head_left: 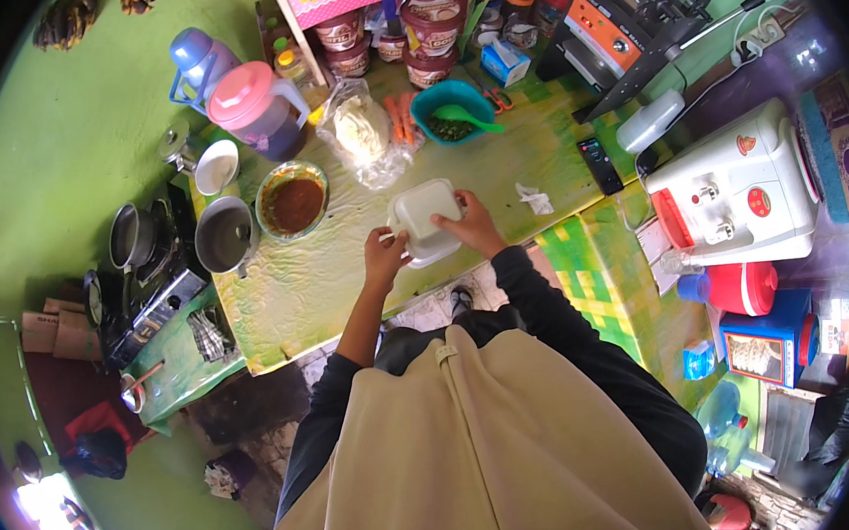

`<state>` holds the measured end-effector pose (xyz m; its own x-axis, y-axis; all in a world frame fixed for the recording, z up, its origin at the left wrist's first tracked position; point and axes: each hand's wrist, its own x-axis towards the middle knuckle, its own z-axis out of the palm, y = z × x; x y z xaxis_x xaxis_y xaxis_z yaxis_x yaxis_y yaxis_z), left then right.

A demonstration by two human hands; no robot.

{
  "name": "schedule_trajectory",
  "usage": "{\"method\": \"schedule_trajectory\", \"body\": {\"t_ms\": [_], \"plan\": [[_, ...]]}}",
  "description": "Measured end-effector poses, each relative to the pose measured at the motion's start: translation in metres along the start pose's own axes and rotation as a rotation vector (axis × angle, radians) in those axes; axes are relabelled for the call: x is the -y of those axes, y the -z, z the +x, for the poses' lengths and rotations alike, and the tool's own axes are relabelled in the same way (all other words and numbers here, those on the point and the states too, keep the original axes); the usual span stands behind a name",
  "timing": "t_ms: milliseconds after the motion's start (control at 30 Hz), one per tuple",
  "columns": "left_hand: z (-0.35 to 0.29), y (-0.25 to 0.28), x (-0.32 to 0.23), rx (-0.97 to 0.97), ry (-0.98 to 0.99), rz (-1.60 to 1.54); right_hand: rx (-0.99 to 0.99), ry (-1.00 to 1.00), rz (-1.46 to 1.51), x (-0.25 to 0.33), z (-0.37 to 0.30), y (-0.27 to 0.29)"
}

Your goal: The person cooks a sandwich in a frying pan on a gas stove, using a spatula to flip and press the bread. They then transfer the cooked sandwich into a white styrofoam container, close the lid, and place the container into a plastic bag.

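Observation:
A white lunch box (425, 209), foam by its look, is between my two hands at the front edge of the table. Its lid seems to be down, so what is inside stays hidden. My left hand (385, 257) grips the near left corner, thumb toward the lid. On the right side, my right hand (474, 226) has its fingers on the rim. Beyond the box lie a plastic bag of pale noodle-like food (363, 131) and a teal bowl (430, 102) of chopped greens with a green spoon (463, 116). A glass bowl of red-brown sauce (294, 204) stands to the left.
Pots (227, 235) and a stove (157, 308) are at left, near a pink-lidded pitcher (251, 105). A crumpled tissue (535, 198) and a phone (600, 166) lie right. Behind stand a sealing machine (606, 41) and stacked tubs (428, 28); a water dispenser (735, 194) is far right.

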<state>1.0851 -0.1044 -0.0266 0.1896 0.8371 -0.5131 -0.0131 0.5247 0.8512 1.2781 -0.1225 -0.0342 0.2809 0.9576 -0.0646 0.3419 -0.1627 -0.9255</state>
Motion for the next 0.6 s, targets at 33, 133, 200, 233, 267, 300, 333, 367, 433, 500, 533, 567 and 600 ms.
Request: {"method": "schedule_trajectory", "body": {"t_ms": [33, 133, 200, 233, 267, 300, 333, 367, 433, 500, 533, 567, 600], "plan": [[0.002, -0.002, 0.002, -0.032, 0.012, -0.009, 0.015, 0.007, 0.015, -0.001, 0.001, 0.001], [-0.001, -0.006, 0.007, -0.113, 0.039, -0.042, 0.023, 0.036, 0.013, -0.003, -0.003, 0.003], [-0.004, -0.010, 0.009, -0.150, 0.025, -0.076, -0.020, 0.084, -0.057, -0.004, -0.008, 0.008], [-0.009, -0.012, 0.011, -0.169, 0.019, -0.098, -0.022, 0.077, -0.007, -0.006, -0.012, 0.013], [-0.015, -0.015, 0.014, -0.176, 0.038, -0.127, -0.030, 0.070, 0.043, -0.009, -0.019, 0.019], [-0.021, -0.016, 0.017, -0.184, 0.055, -0.153, -0.039, 0.066, 0.096, -0.012, -0.025, 0.024], [-0.027, -0.015, 0.021, -0.188, 0.070, -0.182, -0.045, 0.043, 0.110, -0.014, -0.035, 0.031], [-0.024, -0.010, 0.034, -0.090, 0.152, -0.174, -0.058, 0.021, 0.124, -0.018, -0.048, 0.040], [-0.029, -0.003, 0.065, 0.220, 0.303, -0.223, -0.089, 0.037, 0.065, -0.025, -0.072, 0.057], [-0.049, -0.016, 0.075, 0.530, 0.505, -0.135, -0.184, 0.092, 0.017, -0.049, -0.102, 0.074], [-0.059, -0.025, 0.082, 0.573, 0.581, -0.020, -0.251, 0.122, 0.042, -0.064, -0.112, 0.079], [-0.067, -0.029, 0.093, 0.616, 0.562, 0.054, -0.265, 0.089, 0.116, -0.061, -0.123, 0.087], [-0.081, -0.042, 0.090, 0.642, 0.551, 0.069, -0.286, 0.053, 0.185, -0.054, -0.140, 0.100]]}}
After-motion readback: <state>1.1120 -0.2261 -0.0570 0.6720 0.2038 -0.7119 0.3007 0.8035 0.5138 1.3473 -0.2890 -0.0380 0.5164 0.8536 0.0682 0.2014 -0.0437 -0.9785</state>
